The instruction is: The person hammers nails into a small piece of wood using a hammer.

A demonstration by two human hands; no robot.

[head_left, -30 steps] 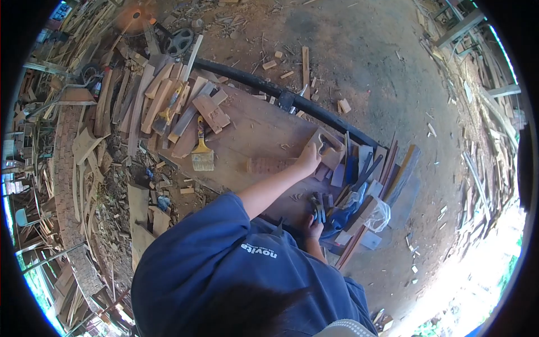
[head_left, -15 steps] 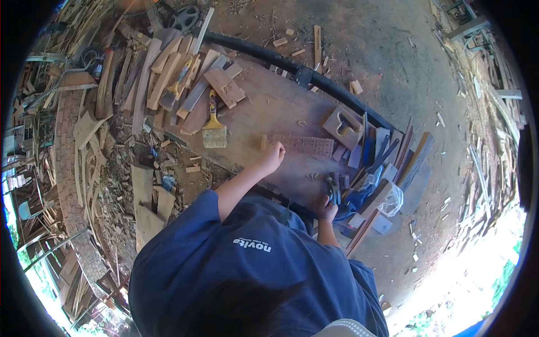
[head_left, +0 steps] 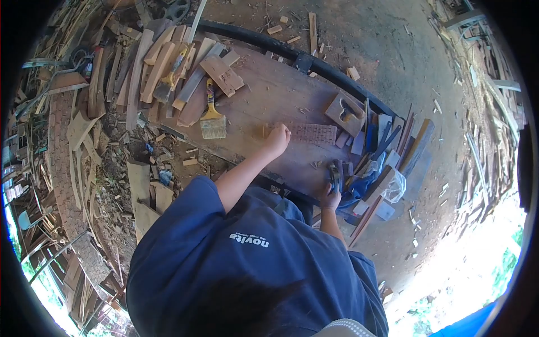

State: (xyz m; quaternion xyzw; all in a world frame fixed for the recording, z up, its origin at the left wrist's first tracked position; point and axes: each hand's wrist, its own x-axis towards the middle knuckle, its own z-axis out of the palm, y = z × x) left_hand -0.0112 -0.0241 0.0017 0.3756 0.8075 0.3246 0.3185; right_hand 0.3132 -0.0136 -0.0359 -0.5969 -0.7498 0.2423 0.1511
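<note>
My left hand [head_left: 278, 140] is closed in a fist at the near edge of a long wooden block [head_left: 314, 133] with a rough, patterned face. What its fingers hold, if anything, is hidden. Low on the right, my right hand [head_left: 330, 197] is wrapped round a dark tool [head_left: 336, 177] whose kind I cannot make out, beside several small dark blocks. A wide paintbrush [head_left: 213, 123] with a yellow handle lies left of my left hand on the wooden bench top [head_left: 269, 78].
Several wood offcuts [head_left: 160, 70] with a second brush [head_left: 168, 81] are piled at the left. A wooden piece with a cutout [head_left: 343, 114], dark tools [head_left: 387, 137] and a clear plastic bag [head_left: 394, 188] crowd the right end. A dark rail [head_left: 247, 44] edges the bench's far side.
The view has shifted slightly. My left hand has moved a little up and right along the patterned block and stays closed. My right hand still grips the dark tool, raised slightly.
</note>
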